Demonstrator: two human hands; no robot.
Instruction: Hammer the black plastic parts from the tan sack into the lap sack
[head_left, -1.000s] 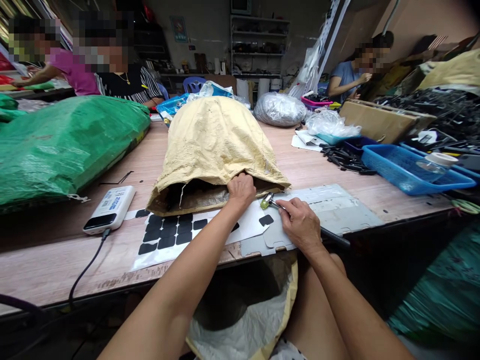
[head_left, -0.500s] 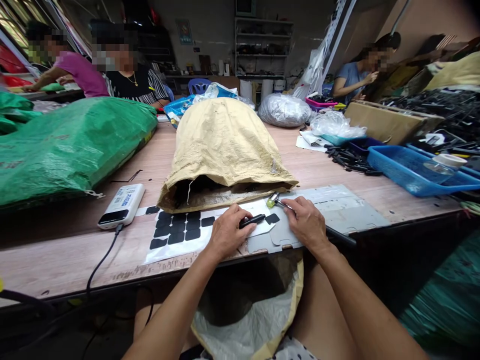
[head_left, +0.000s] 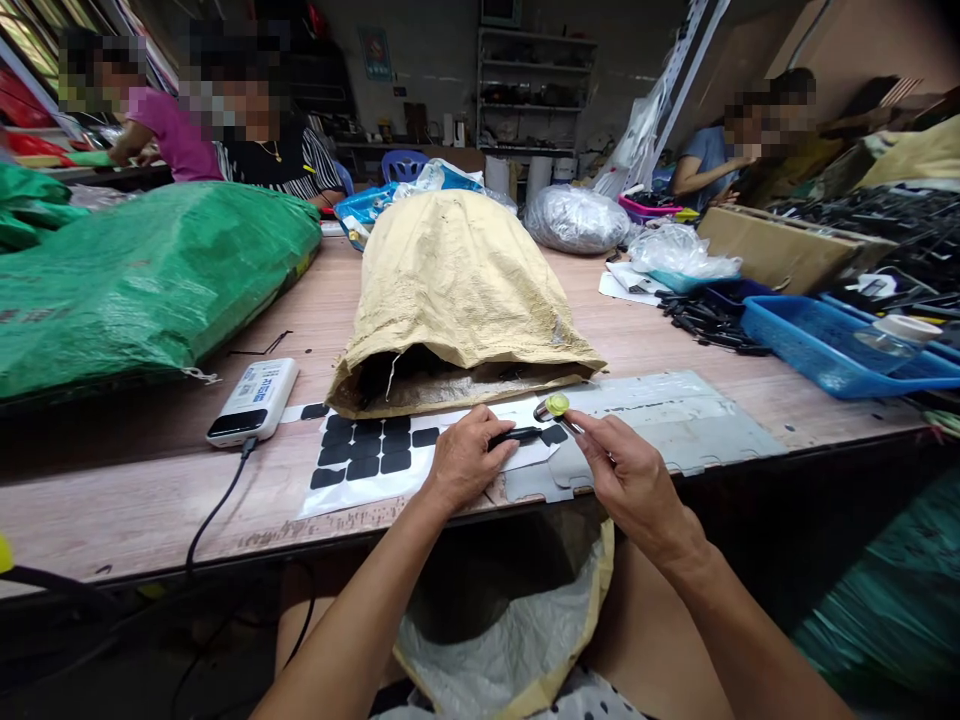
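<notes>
My left hand (head_left: 466,455) is closed on a short black rod-shaped part (head_left: 523,434), holding it low over the white sheet with black rounded-square stickers (head_left: 365,450). My right hand (head_left: 637,478) grips a small hammer (head_left: 556,406) near its head, which has a yellow-green face and a metal body. The hammer head is tilted up, slightly above and right of the black part. Most of its handle is hidden by my hand. Under both hands lie the sheet and a flat grey cardboard piece (head_left: 660,425). One black sticker (head_left: 553,435) lies beside the rod's tip.
A beige woven sack (head_left: 465,290) lies open towards me, with another open sack (head_left: 517,640) on my lap. A white power bank (head_left: 255,400) with a cable, a green sack (head_left: 157,270), black parts (head_left: 716,325) and a blue tray (head_left: 825,340) surround the workspace. Several people sit further back.
My right hand has turned the hammer so its yellow-green face points upward, and the handle has gone out of sight. My left hand still holds the black part. The view has shifted slightly.
</notes>
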